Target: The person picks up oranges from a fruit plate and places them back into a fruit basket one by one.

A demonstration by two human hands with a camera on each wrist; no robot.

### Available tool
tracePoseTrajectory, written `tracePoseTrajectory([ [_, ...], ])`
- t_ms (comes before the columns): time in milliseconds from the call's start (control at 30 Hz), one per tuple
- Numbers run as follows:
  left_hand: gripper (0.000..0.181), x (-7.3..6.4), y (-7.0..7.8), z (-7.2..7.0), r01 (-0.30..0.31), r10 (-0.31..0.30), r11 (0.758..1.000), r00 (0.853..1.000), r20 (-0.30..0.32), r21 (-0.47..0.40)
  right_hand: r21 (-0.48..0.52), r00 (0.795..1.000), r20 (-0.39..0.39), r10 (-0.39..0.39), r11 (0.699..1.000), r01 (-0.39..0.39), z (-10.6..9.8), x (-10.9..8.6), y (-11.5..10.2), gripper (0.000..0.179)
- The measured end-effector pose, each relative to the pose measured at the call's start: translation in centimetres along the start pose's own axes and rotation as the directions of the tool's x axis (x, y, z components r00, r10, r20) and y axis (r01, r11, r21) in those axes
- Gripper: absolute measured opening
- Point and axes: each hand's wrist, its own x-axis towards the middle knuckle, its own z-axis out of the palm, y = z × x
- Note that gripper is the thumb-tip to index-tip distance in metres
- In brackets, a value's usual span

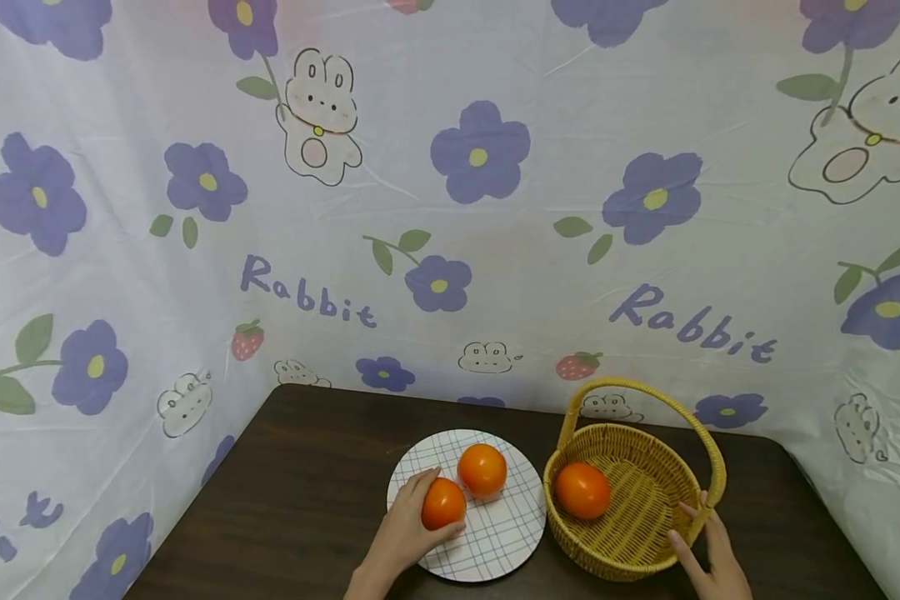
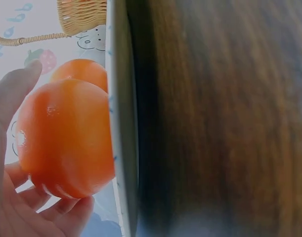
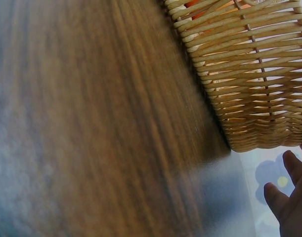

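Observation:
On a white plate (image 1: 495,546) with blue grid lines lie two smooth, glossy orange fruits. My left hand (image 1: 408,529) grips the nearer orange fruit (image 1: 443,503); in the left wrist view its thumb and fingers (image 2: 74,217) curve around this fruit (image 2: 66,138), which sits right at the plate's surface. The other orange fruit (image 1: 482,471) lies just behind it. A yellow wicker basket (image 1: 607,567) with a tall handle stands to the right, holding a third orange fruit (image 1: 582,491) at its left side. At the basket's right rim, by the handle's foot, my right hand (image 1: 712,558) holds on with thumb and finger.
Plate and basket stand side by side on a dark wooden table (image 1: 292,492). Behind and beside the table hangs a white cloth (image 1: 495,233) printed with purple flowers and rabbits. The basket's handle (image 1: 645,385) arches high over its opening.

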Motion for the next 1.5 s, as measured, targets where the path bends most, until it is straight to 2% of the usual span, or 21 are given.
tracePoseTrajectory([
  [400,0.083,0.2,-0.8,0.3,0.007,-0.007,0.995,1.000,0.007,-0.097,0.005,1.000,-0.013,0.002,1.000,-0.002,0.2,-0.3,0.0,0.081],
  [600,0.081,0.1,-0.9,0.3,0.017,-0.016,0.994,1.000,0.018,-0.104,0.000,1.000,-0.016,0.007,1.000,-0.007,0.3,-0.4,0.0,0.081],
  [800,0.079,0.1,-0.5,0.3,-0.011,0.012,0.995,1.000,0.010,-0.098,-0.005,1.000,-0.008,0.000,1.000,0.000,0.3,-0.3,0.0,0.080],
  [1033,0.077,0.4,0.6,0.0,-0.035,0.036,0.994,0.999,0.002,-0.105,-0.031,1.000,0.013,0.011,0.999,-0.011,0.0,0.1,0.0,0.080],
  [1267,0.077,0.9,2.6,-0.3,-0.118,0.116,0.989,0.993,-0.025,-0.090,-0.039,1.000,0.024,0.013,0.999,-0.012,0.0,0.3,-0.3,0.079],
  [1500,0.078,1.4,4.7,0.0,-0.180,0.181,0.980,0.984,0.000,-0.088,-0.043,1.000,0.012,0.008,0.999,-0.008,-0.1,0.0,-0.2,0.077],
])
